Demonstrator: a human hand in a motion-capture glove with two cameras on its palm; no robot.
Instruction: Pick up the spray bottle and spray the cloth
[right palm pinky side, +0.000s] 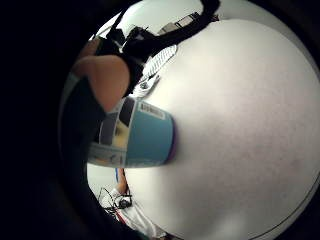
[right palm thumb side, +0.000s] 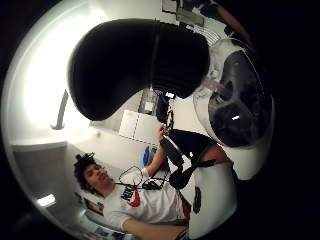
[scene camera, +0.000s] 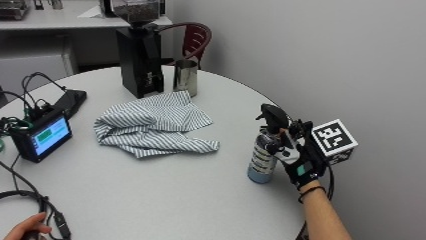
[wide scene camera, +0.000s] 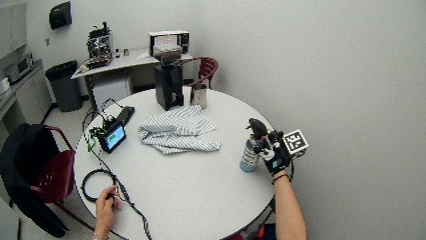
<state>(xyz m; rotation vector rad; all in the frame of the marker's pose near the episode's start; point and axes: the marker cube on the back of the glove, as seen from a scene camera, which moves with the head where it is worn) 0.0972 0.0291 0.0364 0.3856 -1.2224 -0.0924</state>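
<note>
Gloved right hand (scene camera: 297, 159) wrapped round upright spray bottle (scene camera: 265, 150) at table (scene camera: 166, 200) edge; striped cloth (scene camera: 152, 125) lies well apart, on nozzle side.

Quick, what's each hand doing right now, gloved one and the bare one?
Right hand: grips the spray bottle, which looks to stand on the table.
Bare hand: curled round a cable.

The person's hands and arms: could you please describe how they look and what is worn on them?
The right hand wears a black fingerless glove with white plastic pieces and a small teal patch on its back; a thin black band circles the wrist, and the forearm is bare. The other hand is bare, with a thin bracelet at its wrist.
</note>
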